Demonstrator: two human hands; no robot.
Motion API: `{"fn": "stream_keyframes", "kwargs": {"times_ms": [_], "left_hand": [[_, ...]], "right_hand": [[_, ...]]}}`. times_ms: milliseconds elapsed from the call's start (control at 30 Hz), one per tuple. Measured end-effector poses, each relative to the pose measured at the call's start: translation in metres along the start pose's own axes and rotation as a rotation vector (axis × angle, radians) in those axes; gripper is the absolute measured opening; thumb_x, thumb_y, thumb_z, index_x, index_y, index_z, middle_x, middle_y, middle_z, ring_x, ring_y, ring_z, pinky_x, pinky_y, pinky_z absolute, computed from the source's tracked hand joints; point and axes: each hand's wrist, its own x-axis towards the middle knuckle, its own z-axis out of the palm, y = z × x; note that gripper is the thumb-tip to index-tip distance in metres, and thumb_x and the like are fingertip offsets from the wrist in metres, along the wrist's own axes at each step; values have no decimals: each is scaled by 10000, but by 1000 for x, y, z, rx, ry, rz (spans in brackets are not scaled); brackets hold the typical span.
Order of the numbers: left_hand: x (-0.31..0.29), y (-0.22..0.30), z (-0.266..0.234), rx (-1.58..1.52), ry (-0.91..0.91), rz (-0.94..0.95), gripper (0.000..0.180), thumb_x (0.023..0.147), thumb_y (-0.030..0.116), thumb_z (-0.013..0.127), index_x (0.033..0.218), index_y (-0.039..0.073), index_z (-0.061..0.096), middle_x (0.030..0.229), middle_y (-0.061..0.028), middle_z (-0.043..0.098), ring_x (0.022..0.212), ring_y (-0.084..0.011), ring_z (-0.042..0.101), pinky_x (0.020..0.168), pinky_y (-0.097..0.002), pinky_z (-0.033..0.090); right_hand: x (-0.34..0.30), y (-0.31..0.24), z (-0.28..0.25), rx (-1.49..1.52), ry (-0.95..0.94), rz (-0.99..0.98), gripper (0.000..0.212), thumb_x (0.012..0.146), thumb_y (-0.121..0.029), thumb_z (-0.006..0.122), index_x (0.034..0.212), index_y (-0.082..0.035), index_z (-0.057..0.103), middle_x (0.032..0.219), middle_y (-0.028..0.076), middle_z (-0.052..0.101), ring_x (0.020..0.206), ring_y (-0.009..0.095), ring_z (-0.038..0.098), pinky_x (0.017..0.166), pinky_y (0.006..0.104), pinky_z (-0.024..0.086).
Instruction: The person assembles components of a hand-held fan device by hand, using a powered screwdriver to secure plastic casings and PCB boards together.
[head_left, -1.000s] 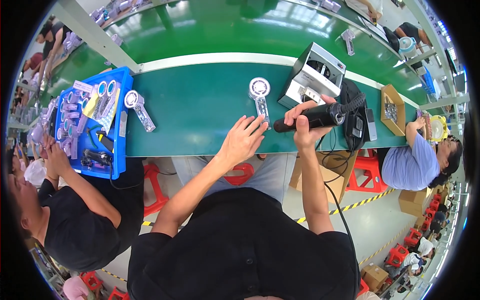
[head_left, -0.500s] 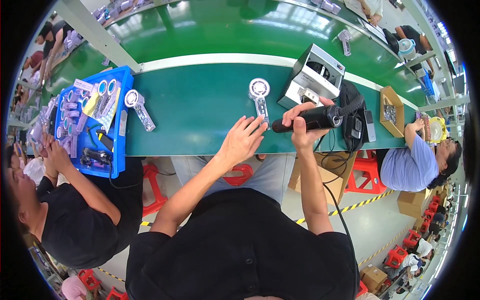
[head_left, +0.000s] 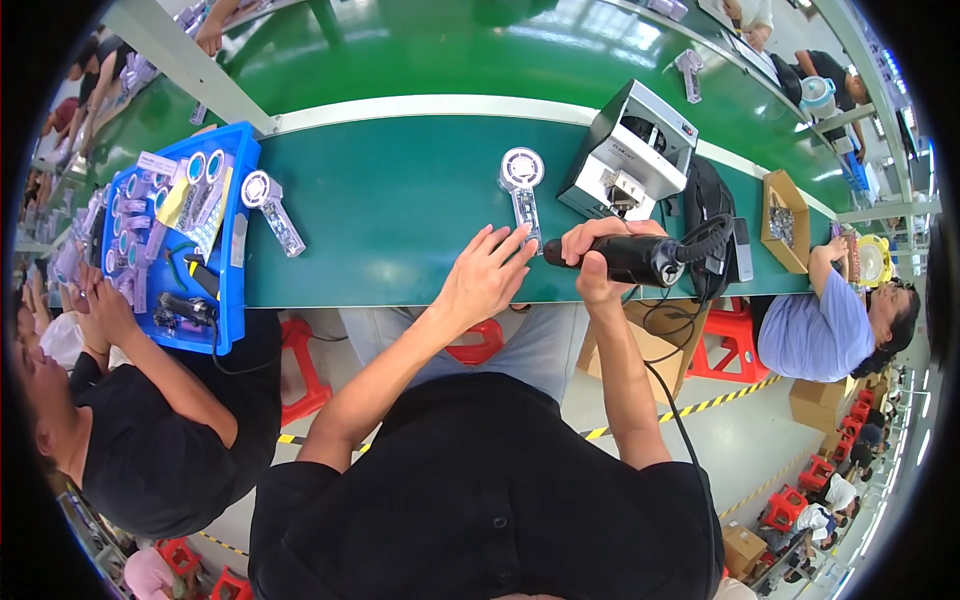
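Note:
A handheld fan (head_left: 523, 180) with a round white head lies on the green workbench, its handle opened so the circuit board inside shows. My left hand (head_left: 488, 275) lies beside the handle's lower end, fingers stretched out, fingertips touching or nearly touching it. In my right hand (head_left: 603, 262) is a black electric screwdriver (head_left: 635, 258) with a coiled cord, held about level. Its tip points left, close to the lower end of the fan handle; I cannot tell whether they touch. Beyond my right hand stands a grey metal screw feeder (head_left: 640, 150).
A second open fan (head_left: 272, 212) lies beside a blue bin (head_left: 238, 255) holding fan parts and tools. A black bag (head_left: 708, 205) and a cardboard box of small parts (head_left: 784, 222) sit at right. A co-worker (head_left: 150, 420) sits close on my left. A cable hangs by my right arm.
The view has shifted slightly. My right hand and the screwdriver are slightly lower, while my left hand stays by the fan handle. Another person's hand has appeared at the far upper left.

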Motion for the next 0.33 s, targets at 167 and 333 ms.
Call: {"fn": "stream_keyframes", "kwargs": {"times_ms": [167, 333], "left_hand": [[1, 0, -1, 11, -27, -2, 391, 833, 123, 690, 1210, 30, 639, 1331, -145, 567, 1117, -342, 585, 1032, -491, 443], [1, -5, -7, -112, -84, -51, 470, 820, 158, 711, 1270, 73, 610, 1371, -141, 547, 1156, -340, 563, 1069, -499, 412]], "right_hand": [[6, 0, 3, -85, 114, -8, 597, 930, -345, 705, 1263, -122, 263, 711, 106, 554, 519, 179, 527, 515, 349, 497], [7, -6, -14, -22, 205, -34, 684, 905, -394, 727, 1338, -140, 261, 743, 102, 560, 514, 190, 549, 498, 364, 523]]}}
